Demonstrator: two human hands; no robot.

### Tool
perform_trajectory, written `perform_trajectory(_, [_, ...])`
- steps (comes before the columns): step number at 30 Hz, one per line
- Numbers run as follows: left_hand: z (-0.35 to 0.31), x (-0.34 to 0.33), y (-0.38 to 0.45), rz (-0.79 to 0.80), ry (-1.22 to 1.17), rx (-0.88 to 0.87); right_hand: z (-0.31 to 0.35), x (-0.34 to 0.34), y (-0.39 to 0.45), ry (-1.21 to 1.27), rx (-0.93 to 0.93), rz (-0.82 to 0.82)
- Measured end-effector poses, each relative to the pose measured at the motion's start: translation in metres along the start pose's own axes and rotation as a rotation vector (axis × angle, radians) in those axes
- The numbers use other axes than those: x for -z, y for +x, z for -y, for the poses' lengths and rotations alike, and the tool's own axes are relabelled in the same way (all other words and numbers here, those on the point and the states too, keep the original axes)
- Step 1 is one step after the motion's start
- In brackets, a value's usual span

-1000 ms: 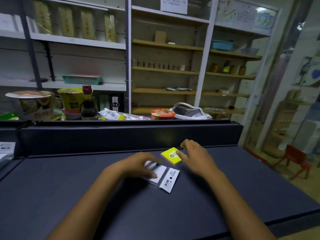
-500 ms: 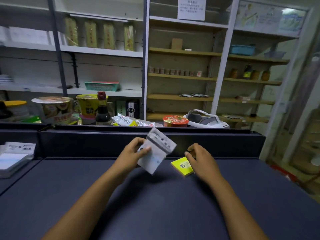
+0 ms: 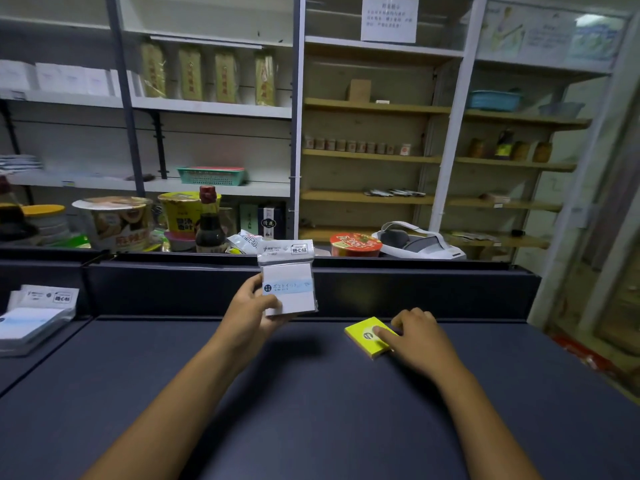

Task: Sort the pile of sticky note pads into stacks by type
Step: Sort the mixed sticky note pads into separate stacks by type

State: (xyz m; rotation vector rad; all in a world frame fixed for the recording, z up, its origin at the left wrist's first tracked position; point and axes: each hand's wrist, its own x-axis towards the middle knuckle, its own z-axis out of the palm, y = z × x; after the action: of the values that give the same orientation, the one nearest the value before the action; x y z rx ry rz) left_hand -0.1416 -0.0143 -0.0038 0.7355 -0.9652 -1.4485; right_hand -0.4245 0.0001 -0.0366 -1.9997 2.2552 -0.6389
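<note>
Left hand (image 3: 251,311) grips white pad (image 3: 289,284) aloft, mid-counter; right hand (image 3: 420,336) presses yellow pad (image 3: 369,336) flat, fingers straight. Risk, I judge: slick wrapper slipping en route to far-left stack (image 3: 34,317).

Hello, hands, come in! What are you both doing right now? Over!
Left hand holds white pad pack up off the counter. Right hand rests on yellow pad. White stack waits far left. Nothing in the way.

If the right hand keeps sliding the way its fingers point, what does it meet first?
The right hand points left and slightly away, fingertips already on the yellow pad. Past the pad, the counter looks free up to its raised back wall, though depth is unclear.
</note>
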Motion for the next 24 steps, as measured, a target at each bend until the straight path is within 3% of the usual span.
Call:
perform_trajectory(4, [0.001,0.003,0.0,0.0,-0.017,-0.029,0.003,-0.003,-0.004,-0.101,-0.021,0.092])
perform_trajectory(8, [0.002,0.004,0.0,-0.024,-0.012,-0.047,0.007,-0.003,-0.006,-0.053,-0.012,0.091])
perform_trajectory(17, [0.002,0.013,-0.02,-0.136,-0.039,-0.113,0.025,0.001,-0.023,0.445,0.164,0.068])
perform_trajectory(24, [-0.008,0.032,-0.069,-0.221,-0.188,-0.204,0.05,0.006,-0.065,0.839,0.133,0.015])
